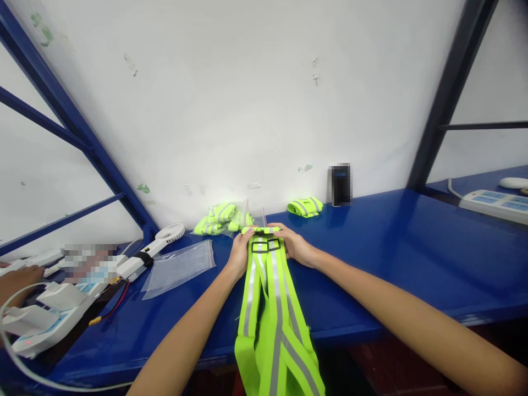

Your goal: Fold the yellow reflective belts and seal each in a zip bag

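Note:
A neon yellow reflective vest [276, 308] with grey stripes and dark buckles lies in front of me, its lower part hanging over the table's near edge. My left hand [240, 250] grips the left side of its far end, thumb on top. On the opposite side, my right hand [295, 245] pinches the same folded end. Just beyond my hands rests a pile of similar vests in clear bags [220, 218]. A rolled reflective vest [305, 207] sits against the wall, and a flat clear zip bag [181, 267] lies left of my left hand.
A white handheld fan [170, 233] lies on the blue table [383, 247], near a power strip [58, 324] with plugs and cables. Another person's hand [20, 280] is at far left. A dark box [340, 186] stands by the wall; another power strip [495, 203] is at right.

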`<state>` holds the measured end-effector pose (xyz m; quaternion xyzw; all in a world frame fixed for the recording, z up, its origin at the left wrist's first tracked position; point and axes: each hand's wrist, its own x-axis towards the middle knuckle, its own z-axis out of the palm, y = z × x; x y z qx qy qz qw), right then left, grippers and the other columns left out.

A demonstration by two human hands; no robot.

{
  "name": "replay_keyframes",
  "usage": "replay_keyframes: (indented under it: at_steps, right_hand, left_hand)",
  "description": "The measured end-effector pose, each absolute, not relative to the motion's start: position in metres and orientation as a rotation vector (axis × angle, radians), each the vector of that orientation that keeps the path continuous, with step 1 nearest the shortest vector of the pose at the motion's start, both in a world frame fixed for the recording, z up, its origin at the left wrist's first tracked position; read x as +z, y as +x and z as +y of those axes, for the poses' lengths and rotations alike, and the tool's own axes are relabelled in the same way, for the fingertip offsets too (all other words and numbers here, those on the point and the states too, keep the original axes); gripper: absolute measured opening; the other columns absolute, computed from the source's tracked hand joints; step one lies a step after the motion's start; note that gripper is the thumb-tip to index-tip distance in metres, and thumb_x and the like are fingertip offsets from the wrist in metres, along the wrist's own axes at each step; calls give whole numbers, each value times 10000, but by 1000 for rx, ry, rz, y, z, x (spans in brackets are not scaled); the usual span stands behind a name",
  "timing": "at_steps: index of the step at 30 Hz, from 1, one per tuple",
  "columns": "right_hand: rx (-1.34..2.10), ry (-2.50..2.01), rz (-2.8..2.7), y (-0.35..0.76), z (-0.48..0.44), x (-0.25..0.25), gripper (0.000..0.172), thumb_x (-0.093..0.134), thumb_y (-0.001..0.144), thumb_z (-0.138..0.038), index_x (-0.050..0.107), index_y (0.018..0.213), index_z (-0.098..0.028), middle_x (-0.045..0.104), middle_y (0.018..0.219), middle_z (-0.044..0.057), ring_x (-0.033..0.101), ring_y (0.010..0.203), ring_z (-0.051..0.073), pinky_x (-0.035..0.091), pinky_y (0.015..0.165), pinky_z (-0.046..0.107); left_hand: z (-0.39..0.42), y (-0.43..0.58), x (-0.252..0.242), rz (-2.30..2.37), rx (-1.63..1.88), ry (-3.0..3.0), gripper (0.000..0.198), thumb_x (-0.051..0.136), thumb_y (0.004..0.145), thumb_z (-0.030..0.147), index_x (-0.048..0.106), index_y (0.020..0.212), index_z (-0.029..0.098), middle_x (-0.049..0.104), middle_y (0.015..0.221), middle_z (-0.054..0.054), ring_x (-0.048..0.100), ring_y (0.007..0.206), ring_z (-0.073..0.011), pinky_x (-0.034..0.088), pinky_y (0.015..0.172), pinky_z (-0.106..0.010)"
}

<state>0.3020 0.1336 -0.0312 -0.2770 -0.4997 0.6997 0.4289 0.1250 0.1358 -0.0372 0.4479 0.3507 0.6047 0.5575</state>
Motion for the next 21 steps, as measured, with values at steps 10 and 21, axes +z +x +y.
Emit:
replay_keyframes:
  at_steps: [10, 21]
  right_hand:
    - [1680, -594, -1099, 301, 133, -30, 608, 730, 673, -241, 518, 1240, -289, 708, 979, 5, 680, 889, 224, 545, 766, 341]
    - [1591, -669, -1180, 304, 144, -38, 539, 786, 596, -148, 583, 1088, -228, 731, 944, 31, 706, 788, 235, 568, 730, 370]
  left_hand:
    - [130, 124, -34, 747, 1376, 1233, 473, 779, 672, 325, 599, 1092, 204, 678, 880, -20, 645, 750, -180, 487, 725, -289]
    - [138, 118, -42, 830, 1380, 1197, 790, 821, 577, 181, 492, 1294, 201, 660, 1103, -95, 653, 984, -257, 504, 872, -362]
